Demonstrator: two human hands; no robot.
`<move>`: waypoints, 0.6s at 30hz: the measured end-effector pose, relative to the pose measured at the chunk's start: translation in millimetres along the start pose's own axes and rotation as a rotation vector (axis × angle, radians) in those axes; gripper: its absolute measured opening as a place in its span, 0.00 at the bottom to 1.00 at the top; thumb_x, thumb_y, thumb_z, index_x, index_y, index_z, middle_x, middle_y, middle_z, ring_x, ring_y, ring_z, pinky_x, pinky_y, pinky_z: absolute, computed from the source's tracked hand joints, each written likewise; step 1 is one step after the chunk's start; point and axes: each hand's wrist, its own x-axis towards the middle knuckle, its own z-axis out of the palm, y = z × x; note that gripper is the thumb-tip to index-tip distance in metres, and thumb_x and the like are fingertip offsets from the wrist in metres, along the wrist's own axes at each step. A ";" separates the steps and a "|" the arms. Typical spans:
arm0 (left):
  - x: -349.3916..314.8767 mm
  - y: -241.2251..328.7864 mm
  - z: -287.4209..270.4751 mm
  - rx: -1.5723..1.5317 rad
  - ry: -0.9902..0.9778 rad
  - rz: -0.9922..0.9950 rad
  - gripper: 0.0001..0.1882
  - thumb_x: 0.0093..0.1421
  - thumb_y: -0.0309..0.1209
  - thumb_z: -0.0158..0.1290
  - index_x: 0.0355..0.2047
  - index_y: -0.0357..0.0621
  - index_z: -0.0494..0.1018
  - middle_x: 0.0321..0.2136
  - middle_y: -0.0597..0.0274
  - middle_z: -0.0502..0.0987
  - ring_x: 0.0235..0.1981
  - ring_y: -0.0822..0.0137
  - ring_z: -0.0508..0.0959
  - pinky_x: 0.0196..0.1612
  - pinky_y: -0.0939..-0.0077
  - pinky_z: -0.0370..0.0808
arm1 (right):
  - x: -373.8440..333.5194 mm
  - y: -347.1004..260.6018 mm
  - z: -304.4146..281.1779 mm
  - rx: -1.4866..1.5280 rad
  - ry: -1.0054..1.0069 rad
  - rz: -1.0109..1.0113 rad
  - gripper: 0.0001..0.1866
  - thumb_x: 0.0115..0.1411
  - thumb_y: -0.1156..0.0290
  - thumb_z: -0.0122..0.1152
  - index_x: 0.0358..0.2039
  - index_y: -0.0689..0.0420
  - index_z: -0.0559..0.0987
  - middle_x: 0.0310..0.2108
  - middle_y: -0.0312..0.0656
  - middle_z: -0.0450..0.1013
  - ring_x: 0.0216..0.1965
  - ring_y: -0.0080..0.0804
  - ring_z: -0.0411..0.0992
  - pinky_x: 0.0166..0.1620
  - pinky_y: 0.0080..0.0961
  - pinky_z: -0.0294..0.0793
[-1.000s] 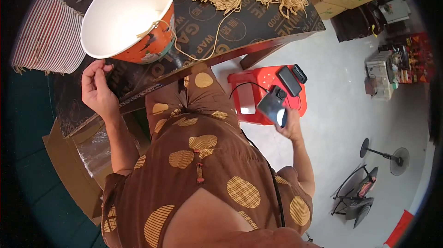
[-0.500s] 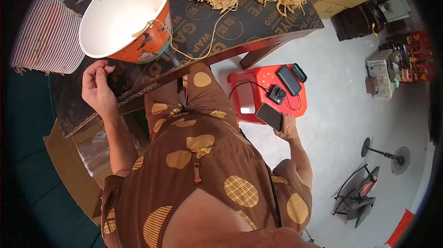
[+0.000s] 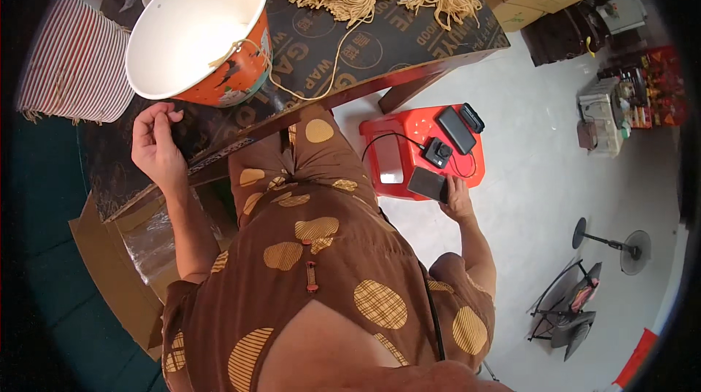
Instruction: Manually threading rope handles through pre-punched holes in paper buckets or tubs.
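From the head camera: your right hand holds a flat, dark phone at the near edge of the red stool, the grip closed around its right end; whether the phone touches the stool or hangs just above it cannot be told from here. Just beyond lie a small black camera and a black power bank, with a cable running to the camera. Your left hand rests at the counter, thumb and fingers drawn narrow, near the rim of an orange paper bucket; you cannot tell whether they pinch anything.

The phone could slip off the stool's edge if released while part of it overhangs; nudged forward, it could push into the camera or snag the cable; a bump from your left hand, or a tug on the cord tied at its rim, could shift the bucket.

The phone's long axis runs roughly left to right, its far end pointing left and slightly forward, away from your right hand; the bucket opens upward.
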 end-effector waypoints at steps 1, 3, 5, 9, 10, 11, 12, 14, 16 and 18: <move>-0.3 0.8 0.4 -0.002 0.004 0.002 0.06 0.65 0.19 0.46 0.37 0.28 0.72 0.33 0.56 0.78 0.32 0.73 0.77 0.41 0.81 0.73 | 1.6 -0.5 0.1 -0.003 -0.018 0.009 0.49 0.39 0.70 0.72 0.61 0.66 0.58 0.51 0.57 0.62 0.51 0.55 0.62 0.56 0.43 0.65; -0.5 4.0 1.5 0.010 0.007 -0.014 0.06 0.65 0.19 0.46 0.37 0.29 0.72 0.33 0.56 0.77 0.31 0.73 0.77 0.41 0.81 0.73 | 3.5 -0.2 0.5 -0.010 -0.031 0.014 0.49 0.39 0.70 0.72 0.61 0.66 0.57 0.52 0.58 0.62 0.51 0.56 0.62 0.56 0.43 0.65; -0.2 4.3 0.8 -0.002 0.005 -0.005 0.06 0.65 0.19 0.46 0.37 0.29 0.72 0.33 0.57 0.77 0.31 0.74 0.76 0.41 0.81 0.73 | 2.7 1.7 4.2 0.018 0.010 -0.003 0.49 0.40 0.72 0.71 0.62 0.66 0.57 0.52 0.58 0.62 0.52 0.56 0.63 0.56 0.43 0.66; -0.9 4.2 0.2 -0.001 -0.002 -0.020 0.06 0.65 0.19 0.46 0.37 0.29 0.72 0.33 0.58 0.77 0.32 0.75 0.76 0.41 0.83 0.73 | 2.1 7.0 14.7 -0.098 0.041 -0.057 0.43 0.43 0.74 0.68 0.60 0.68 0.61 0.56 0.56 0.63 0.55 0.53 0.63 0.59 0.40 0.65; -0.6 4.7 0.1 -0.003 0.008 -0.012 0.06 0.65 0.19 0.46 0.37 0.29 0.72 0.33 0.58 0.77 0.32 0.75 0.76 0.41 0.83 0.73 | 1.2 7.3 16.2 -0.106 0.071 -0.059 0.40 0.43 0.75 0.67 0.59 0.68 0.63 0.56 0.55 0.63 0.55 0.53 0.64 0.59 0.40 0.66; -0.4 4.7 0.1 -0.006 0.000 -0.021 0.06 0.65 0.19 0.46 0.37 0.30 0.72 0.33 0.58 0.77 0.32 0.75 0.76 0.40 0.83 0.73 | 1.1 7.8 17.8 -0.105 0.075 -0.053 0.41 0.42 0.76 0.67 0.59 0.68 0.63 0.56 0.55 0.63 0.55 0.53 0.64 0.59 0.40 0.66; -1.5 3.6 -0.4 -0.008 -0.008 -0.034 0.06 0.65 0.20 0.46 0.37 0.30 0.72 0.33 0.58 0.77 0.32 0.75 0.76 0.40 0.83 0.72 | 1.2 5.3 17.1 -0.104 0.075 -0.046 0.41 0.42 0.76 0.67 0.59 0.67 0.63 0.56 0.55 0.64 0.55 0.53 0.65 0.58 0.40 0.66; -1.9 1.2 -0.4 -0.030 0.002 -0.025 0.06 0.65 0.20 0.46 0.37 0.30 0.72 0.34 0.59 0.77 0.32 0.76 0.76 0.40 0.84 0.72 | 1.3 2.2 13.5 -0.064 0.085 -0.052 0.41 0.41 0.78 0.67 0.59 0.67 0.63 0.56 0.55 0.63 0.55 0.53 0.64 0.59 0.40 0.66; -2.6 3.0 -0.4 -0.019 -0.017 -0.022 0.06 0.65 0.20 0.46 0.37 0.31 0.72 0.33 0.60 0.77 0.31 0.77 0.75 0.39 0.84 0.72 | 2.7 2.0 12.6 -0.064 0.043 -0.016 0.44 0.39 0.78 0.69 0.59 0.67 0.62 0.57 0.54 0.62 0.57 0.53 0.63 0.59 0.40 0.65; -3.8 4.0 0.0 -0.017 -0.004 -0.024 0.06 0.65 0.20 0.46 0.37 0.31 0.72 0.33 0.60 0.77 0.31 0.77 0.75 0.39 0.84 0.72 | 1.9 1.3 12.1 -0.073 0.003 0.000 0.49 0.37 0.75 0.74 0.61 0.65 0.59 0.58 0.54 0.61 0.59 0.53 0.61 0.61 0.41 0.63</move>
